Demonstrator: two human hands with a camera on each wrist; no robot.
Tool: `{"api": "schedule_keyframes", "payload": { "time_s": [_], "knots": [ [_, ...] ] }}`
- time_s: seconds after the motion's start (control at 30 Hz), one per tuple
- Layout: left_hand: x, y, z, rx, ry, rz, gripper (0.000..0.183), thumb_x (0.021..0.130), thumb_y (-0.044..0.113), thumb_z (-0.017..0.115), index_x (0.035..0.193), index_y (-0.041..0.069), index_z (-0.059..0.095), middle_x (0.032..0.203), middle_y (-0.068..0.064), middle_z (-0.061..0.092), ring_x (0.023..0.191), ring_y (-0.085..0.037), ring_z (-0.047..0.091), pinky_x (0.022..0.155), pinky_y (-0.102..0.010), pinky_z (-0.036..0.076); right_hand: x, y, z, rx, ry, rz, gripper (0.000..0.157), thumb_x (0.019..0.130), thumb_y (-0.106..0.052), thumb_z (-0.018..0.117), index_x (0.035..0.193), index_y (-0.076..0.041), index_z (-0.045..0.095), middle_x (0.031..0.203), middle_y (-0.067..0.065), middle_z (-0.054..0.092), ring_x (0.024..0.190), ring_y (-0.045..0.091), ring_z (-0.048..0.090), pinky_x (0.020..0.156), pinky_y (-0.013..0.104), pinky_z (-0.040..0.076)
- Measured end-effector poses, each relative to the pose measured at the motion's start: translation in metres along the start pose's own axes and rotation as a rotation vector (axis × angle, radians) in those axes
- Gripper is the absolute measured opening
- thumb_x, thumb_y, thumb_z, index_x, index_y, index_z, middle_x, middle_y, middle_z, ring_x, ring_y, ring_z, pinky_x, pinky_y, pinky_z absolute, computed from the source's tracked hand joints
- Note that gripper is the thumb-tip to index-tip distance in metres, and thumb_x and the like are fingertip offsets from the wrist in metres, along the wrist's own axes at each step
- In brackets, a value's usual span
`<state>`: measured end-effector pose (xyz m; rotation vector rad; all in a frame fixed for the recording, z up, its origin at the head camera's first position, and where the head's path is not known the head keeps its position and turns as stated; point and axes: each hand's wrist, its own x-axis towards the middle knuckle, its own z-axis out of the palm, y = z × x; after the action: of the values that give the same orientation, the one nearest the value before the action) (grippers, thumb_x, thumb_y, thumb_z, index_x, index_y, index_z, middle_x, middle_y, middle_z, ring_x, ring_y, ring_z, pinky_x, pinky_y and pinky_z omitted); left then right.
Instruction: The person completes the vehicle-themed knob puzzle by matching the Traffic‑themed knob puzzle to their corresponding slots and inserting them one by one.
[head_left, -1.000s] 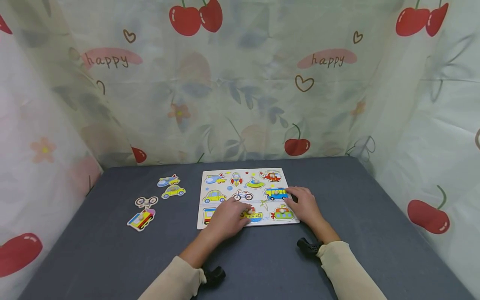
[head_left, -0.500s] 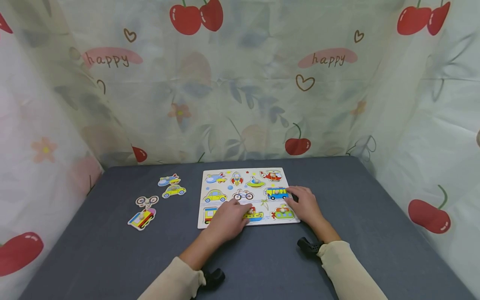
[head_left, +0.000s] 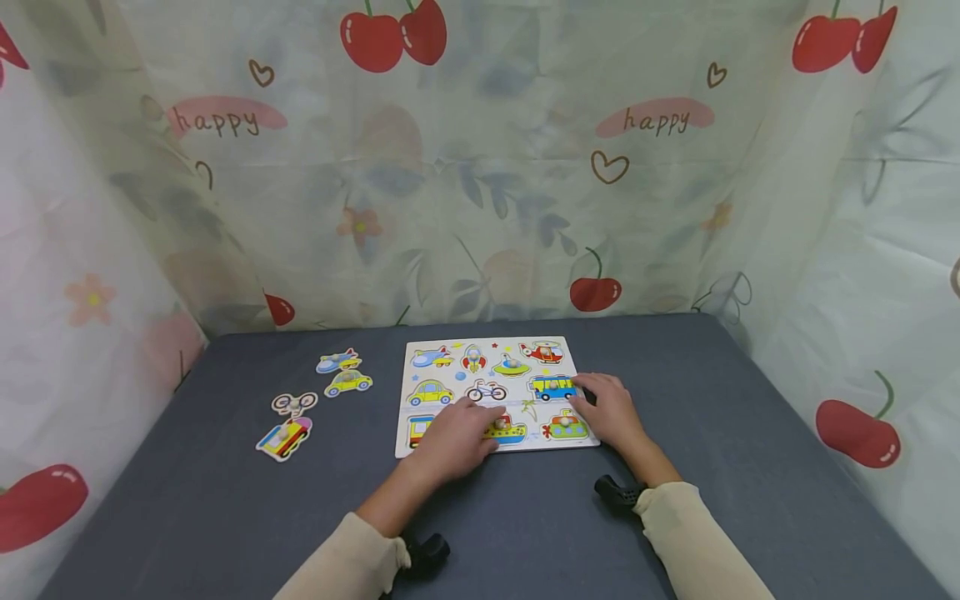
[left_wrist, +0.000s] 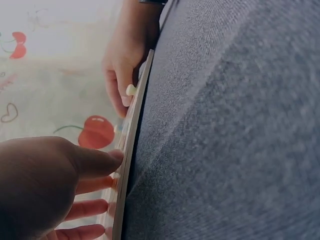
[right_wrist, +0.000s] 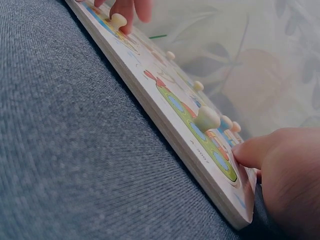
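Note:
A white wooden peg puzzle board (head_left: pixel 459 402) with vehicle pictures lies on the dark table. My left hand (head_left: pixel 456 437) rests on its lower left part, its thumb (left_wrist: pixel 102 162) at the front edge and the other fingers stretched over the board. Beside that thumb is the boat piece (head_left: pixel 508 432); part of the train picture (head_left: pixel 420 430) is covered by the hand. My right hand (head_left: pixel 611 410) rests at the right edge, near the bus piece (head_left: pixel 553 387) and the submarine piece (right_wrist: pixel 192 125). Its thumb (right_wrist: pixel 252 151) touches the board's top.
Left of the board lie loose pieces: an airplane (head_left: pixel 337 361), a yellow car (head_left: pixel 348 382), a bicycle (head_left: pixel 293 404) and a train (head_left: pixel 284 438). Printed curtains (head_left: pixel 480 192) stand behind and along both sides of the table (head_left: pixel 525 525).

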<state>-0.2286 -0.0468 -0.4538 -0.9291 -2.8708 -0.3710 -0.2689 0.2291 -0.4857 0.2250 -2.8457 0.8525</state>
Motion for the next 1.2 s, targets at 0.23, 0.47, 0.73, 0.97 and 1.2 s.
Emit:
{"api": "schedule_keyframes", "payload": {
  "time_s": [0.23,0.47,0.73,0.97,1.2],
  "knots": [
    [0.003,-0.011,-0.002,-0.071,-0.052,0.04,0.043,0.087,0.03,0.073,0.128,0.021,0.065,0.118,0.007,0.066,0.104,-0.018,0.055,0.091,-0.036,0.044,0.0,-0.002,0.0,0.002,-0.006,0.006,0.044,0.093,-0.021,0.066,0.133,-0.004,0.059,0.136,0.018,0.054,0.133,0.039,0.036,0.106,0.06,0.024],
    [0.008,-0.022,-0.01,-0.137,-0.11,0.107,0.041,0.084,0.025,0.076,0.124,0.018,0.068,0.116,0.007,0.067,0.102,-0.013,0.058,0.092,-0.034,0.044,0.001,-0.002,0.001,-0.005,-0.007,0.008,0.044,0.093,-0.022,0.066,0.133,-0.005,0.059,0.136,0.018,0.054,0.133,0.039,0.036,0.106,0.059,0.024],
    [0.005,-0.03,-0.011,-0.19,-0.101,0.071,0.033,0.087,0.021,0.072,0.119,0.018,0.071,0.109,0.008,0.068,0.097,-0.012,0.058,0.088,-0.034,0.046,0.001,-0.003,0.0,-0.004,-0.002,0.002,0.043,0.093,-0.021,0.066,0.132,-0.005,0.06,0.136,0.018,0.054,0.133,0.039,0.036,0.106,0.059,0.024],
    [-0.003,-0.039,-0.014,-0.197,-0.055,0.054,0.026,0.088,0.021,0.069,0.113,0.015,0.072,0.107,0.005,0.068,0.097,-0.014,0.057,0.088,-0.035,0.045,0.0,-0.002,0.0,-0.005,0.005,-0.003,0.043,0.093,-0.021,0.067,0.132,-0.004,0.06,0.136,0.019,0.054,0.132,0.039,0.036,0.105,0.06,0.025],
    [-0.012,-0.052,-0.016,-0.203,-0.003,0.037,0.02,0.087,0.022,0.072,0.105,0.015,0.074,0.1,0.004,0.067,0.092,-0.014,0.057,0.085,-0.037,0.045,0.001,-0.001,0.0,-0.001,0.002,-0.005,0.043,0.093,-0.021,0.067,0.132,-0.004,0.06,0.136,0.019,0.054,0.133,0.039,0.036,0.105,0.06,0.025]
  ]
}}
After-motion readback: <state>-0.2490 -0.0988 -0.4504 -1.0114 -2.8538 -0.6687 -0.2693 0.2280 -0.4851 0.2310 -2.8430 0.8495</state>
